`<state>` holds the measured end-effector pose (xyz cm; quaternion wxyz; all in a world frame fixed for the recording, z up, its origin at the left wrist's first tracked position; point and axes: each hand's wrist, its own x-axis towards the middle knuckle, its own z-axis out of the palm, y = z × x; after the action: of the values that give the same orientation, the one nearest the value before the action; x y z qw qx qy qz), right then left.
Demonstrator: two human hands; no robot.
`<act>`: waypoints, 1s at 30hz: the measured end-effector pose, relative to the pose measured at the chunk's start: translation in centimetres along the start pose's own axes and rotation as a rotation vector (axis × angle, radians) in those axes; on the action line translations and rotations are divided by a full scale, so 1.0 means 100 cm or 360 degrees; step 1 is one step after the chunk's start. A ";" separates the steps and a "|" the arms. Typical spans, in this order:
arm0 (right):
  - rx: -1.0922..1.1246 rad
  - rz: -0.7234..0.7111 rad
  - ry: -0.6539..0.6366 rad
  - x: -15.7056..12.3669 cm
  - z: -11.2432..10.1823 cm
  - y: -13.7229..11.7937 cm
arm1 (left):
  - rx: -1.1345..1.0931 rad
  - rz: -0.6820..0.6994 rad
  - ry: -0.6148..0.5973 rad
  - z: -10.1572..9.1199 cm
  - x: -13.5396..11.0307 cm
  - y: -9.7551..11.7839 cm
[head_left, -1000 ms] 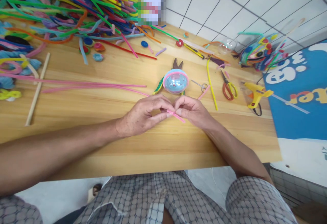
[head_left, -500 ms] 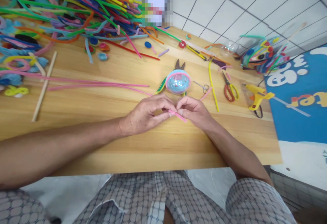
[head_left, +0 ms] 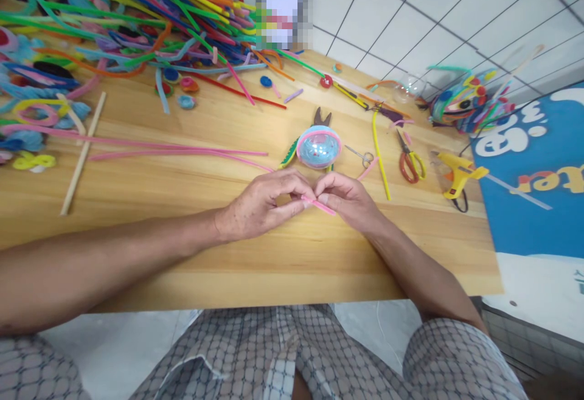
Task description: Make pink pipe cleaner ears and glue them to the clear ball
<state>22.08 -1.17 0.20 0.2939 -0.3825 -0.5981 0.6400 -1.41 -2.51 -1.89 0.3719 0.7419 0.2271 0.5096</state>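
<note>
My left hand point(head_left: 260, 205) and my right hand point(head_left: 347, 198) meet fingertip to fingertip over the wooden table point(head_left: 255, 254). Both pinch a short pink pipe cleaner point(head_left: 319, 205), whose free end sticks out toward me below my right fingers. Just beyond the hands lies a clear blue ball with a pink rim point(head_left: 318, 146), with a green fuzzy piece and a brown forked piece attached to it.
A big heap of coloured pipe cleaners point(head_left: 137, 17) fills the far left. Long pink pipe cleaners point(head_left: 173, 149) and a wooden stick point(head_left: 82, 155) lie left. To the right are small scissors point(head_left: 360, 155), red-handled scissors point(head_left: 410, 160), a yellow glue gun point(head_left: 458, 172) and a pipe-cleaner figure point(head_left: 465, 102).
The hands stay together on the pink pipe cleaner, with only slight finger shifts. The view has drifted a little.
</note>
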 end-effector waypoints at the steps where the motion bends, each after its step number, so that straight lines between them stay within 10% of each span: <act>1: 0.0006 0.0001 0.0025 -0.001 -0.001 0.000 | -0.0024 -0.0024 0.0018 0.000 0.000 0.000; 13: -0.0566 -0.0453 0.0229 -0.008 0.003 -0.005 | -0.0783 -0.0825 0.0296 -0.001 0.007 0.001; 30: -0.0675 -0.0445 0.0447 0.003 0.021 -0.007 | -0.0921 -0.0943 0.0352 0.002 0.008 -0.006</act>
<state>20.03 -1.97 0.82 0.3728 -0.4342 -0.7189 0.3947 -0.91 -1.62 -1.89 0.6684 0.4505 0.3166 0.5000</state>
